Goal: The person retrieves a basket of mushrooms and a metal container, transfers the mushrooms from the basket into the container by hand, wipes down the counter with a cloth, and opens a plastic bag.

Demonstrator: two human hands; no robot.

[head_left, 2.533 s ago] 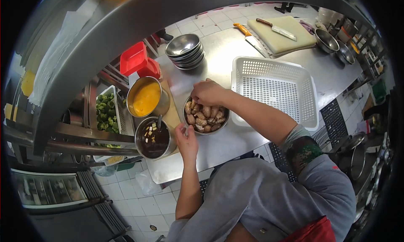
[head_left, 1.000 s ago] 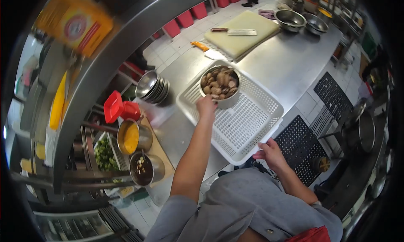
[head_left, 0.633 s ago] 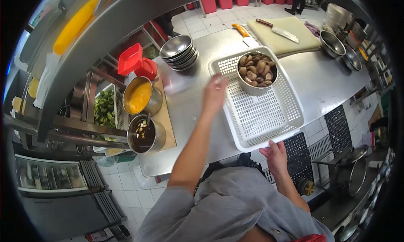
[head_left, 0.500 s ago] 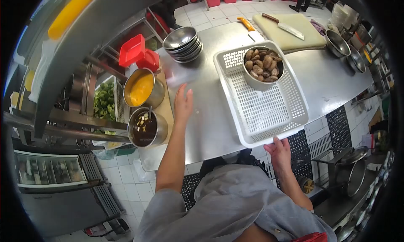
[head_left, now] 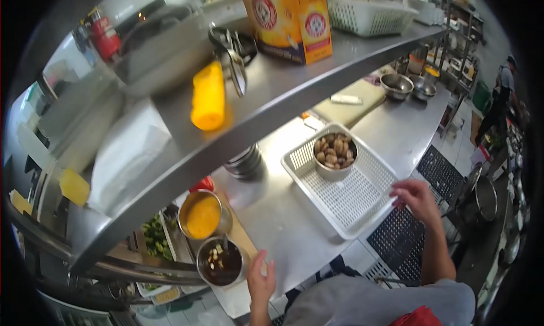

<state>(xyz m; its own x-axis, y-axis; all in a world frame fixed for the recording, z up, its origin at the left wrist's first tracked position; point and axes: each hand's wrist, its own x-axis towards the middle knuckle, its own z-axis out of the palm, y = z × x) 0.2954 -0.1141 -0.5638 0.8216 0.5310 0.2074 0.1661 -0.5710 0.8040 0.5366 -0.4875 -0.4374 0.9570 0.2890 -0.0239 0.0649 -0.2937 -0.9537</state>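
Note:
My left hand (head_left: 262, 276) is raised over the steel table, beside the pot of dark sauce (head_left: 220, 262); its fingers are apart and hold nothing. At the right rim of the white perforated basket (head_left: 345, 210), my right hand (head_left: 415, 198) has its fingers spread and holds nothing; whether it touches the rim I cannot tell. A steel pot of brown mushrooms (head_left: 334, 151) stands inside the basket, at its far end. Behind the sauce pot is a pot of orange liquid (head_left: 203, 217).
A steel shelf (head_left: 272, 108) crosses above the table, bearing a yellow bottle (head_left: 208, 96), scissors (head_left: 235, 59) and an orange box (head_left: 289, 22). Stacked bowls (head_left: 245, 163), a cutting board (head_left: 354, 102) and broccoli (head_left: 156, 237) lie beyond. Another person (head_left: 501, 93) stands far right.
The view has tilted up, showing more of the shelf. My right hand has moved up along the basket's right rim, and my left hand has drawn back toward the table's near edge.

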